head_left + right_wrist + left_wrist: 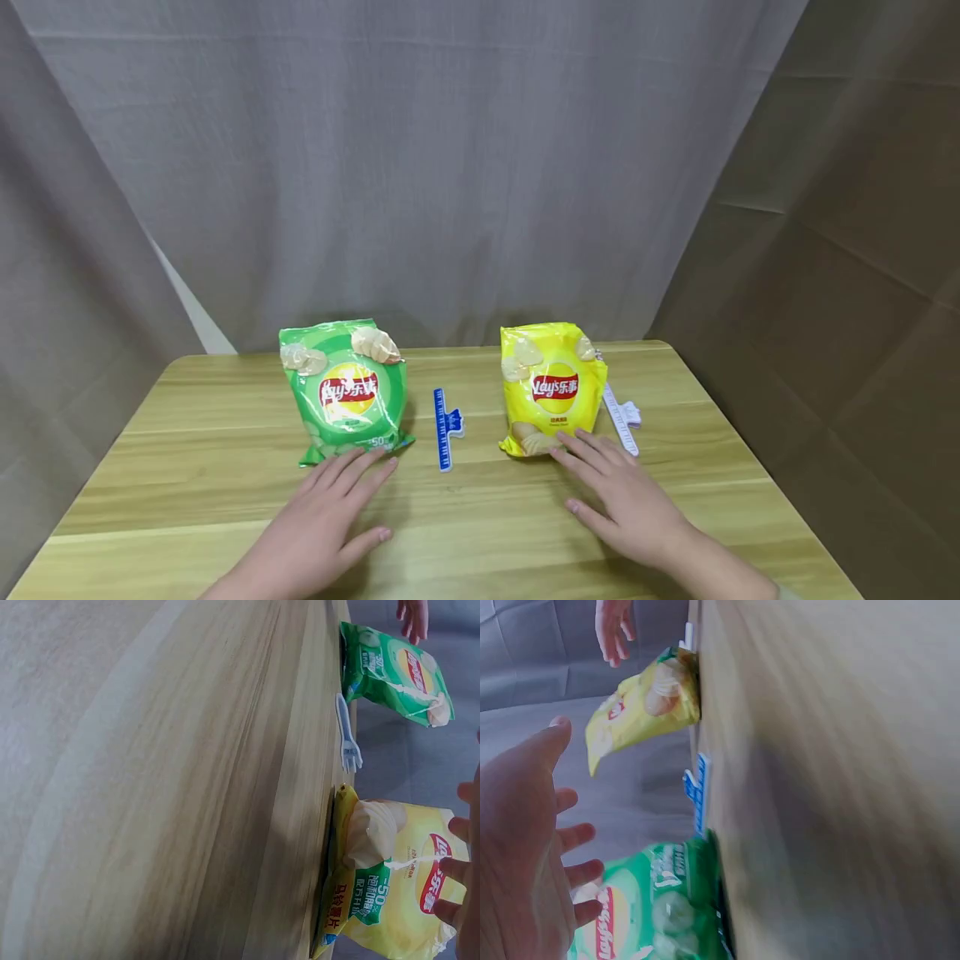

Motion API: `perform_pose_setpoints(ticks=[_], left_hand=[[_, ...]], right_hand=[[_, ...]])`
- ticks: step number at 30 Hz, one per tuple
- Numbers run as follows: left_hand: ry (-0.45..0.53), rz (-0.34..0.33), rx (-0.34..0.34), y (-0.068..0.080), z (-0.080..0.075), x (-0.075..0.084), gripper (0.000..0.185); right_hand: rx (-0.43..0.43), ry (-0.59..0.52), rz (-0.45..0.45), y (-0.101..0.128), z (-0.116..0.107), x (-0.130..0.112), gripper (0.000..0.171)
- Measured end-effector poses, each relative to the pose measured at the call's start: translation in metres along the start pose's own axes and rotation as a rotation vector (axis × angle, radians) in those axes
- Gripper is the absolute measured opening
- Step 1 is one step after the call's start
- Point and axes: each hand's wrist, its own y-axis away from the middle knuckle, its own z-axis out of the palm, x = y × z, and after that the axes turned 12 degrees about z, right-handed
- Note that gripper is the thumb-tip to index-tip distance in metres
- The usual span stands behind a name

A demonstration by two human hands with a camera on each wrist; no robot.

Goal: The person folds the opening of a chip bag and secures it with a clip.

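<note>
Two crisp bags lie flat on the wooden bench, the green bag on the left and the yellow bag on the right, with a blue clip between them and a white clip just right of the yellow one. The left hand lies flat with straight, spread fingers, its fingertips at the near edge of the green bag; the right hand is likewise released and flat, fingertips touching the near edge of the yellow bag. Neither hand holds anything. Both bags look puffed with air and should be very light, with thin, slick, crinkly foil that gives under pressure (the crisps inside would crush easily). A gentle pinch at the flat sealed seam along the top or bottom edge, or a loose hold across both sides, seems the safest place to take hold, not a squeeze in the middle. A grey curtain hangs behind the far edge of the bench.
</note>
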Motion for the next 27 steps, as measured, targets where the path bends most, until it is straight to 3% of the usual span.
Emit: perform_pose_setpoints(ticks=[5, 13, 22, 27], left_hand=[[0.025, 0.013, 0.018, -0.014, -0.005, 0.004, 0.072], [0.086, -0.035, -0.018, -0.035, -0.008, 0.014, 0.072], [0.124, -0.081, 0.015, -0.063, -0.009, 0.018, 0.072], [0.172, -0.103, 0.023, -0.082, -0.009, 0.021, 0.068]], right_hand=[[0.03, -0.018, 0.062, -0.002, -0.002, -0.001, 0.057], [0.034, -0.045, 0.108, -0.001, -0.003, -0.001, 0.052], [0.012, -0.303, 0.373, -0.006, 0.0, 0.004, 0.036], [0.027, -0.343, 0.433, -0.01, 0.002, 0.01, 0.032]])
